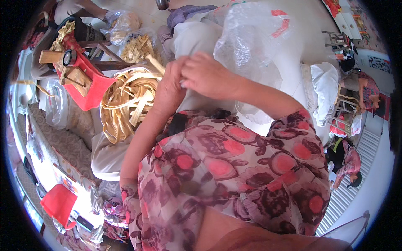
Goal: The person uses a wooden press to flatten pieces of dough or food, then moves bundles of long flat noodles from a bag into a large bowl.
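Note:
My left hand (171, 84) is closed around a pale yellow fibrous strip (154, 63), whose end sticks out to the left of the fingers. Against it, above my lap, my right hand (207, 75) has bent fingers touching the left fingertips; whether it also grips the strip is hidden. A loose coil of yellow-tan strips (128, 103) lies just left of my left hand. Further left, a wooden device (75, 77) with a round metal part (69, 57) sits on a red cloth (94, 94) over a wooden stand.
Beyond the coil are a plastic bag (122, 28) and a heap of yellow scraps (138, 48). A large clear plastic sheet (248, 44) spreads ahead of my right hand. Another person's arm (91, 9) shows upper left. Two people sit far right, near stools (342, 116).

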